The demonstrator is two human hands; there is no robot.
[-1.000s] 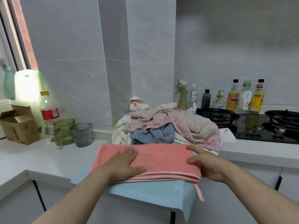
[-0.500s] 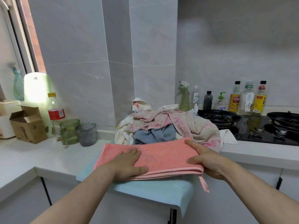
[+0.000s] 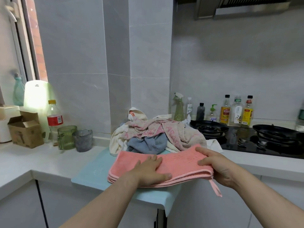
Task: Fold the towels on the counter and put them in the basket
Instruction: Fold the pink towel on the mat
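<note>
Front edge of the counter (image 3: 32, 162): a folded pink towel (image 3: 181, 163) lies on a blue mat (image 3: 92, 170) - left hand (image 3: 148, 171) pressing flat, right hand (image 3: 218, 168) gripping its right end. The next fold wants edges matched squarely; the unfolded pile (image 3: 156, 135) waits behind.

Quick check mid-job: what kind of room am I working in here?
A home kitchen, most likely: a black gas hob set in the white counter, a steel extractor hood above it, and cooking-oil bottles against the wall.
</note>
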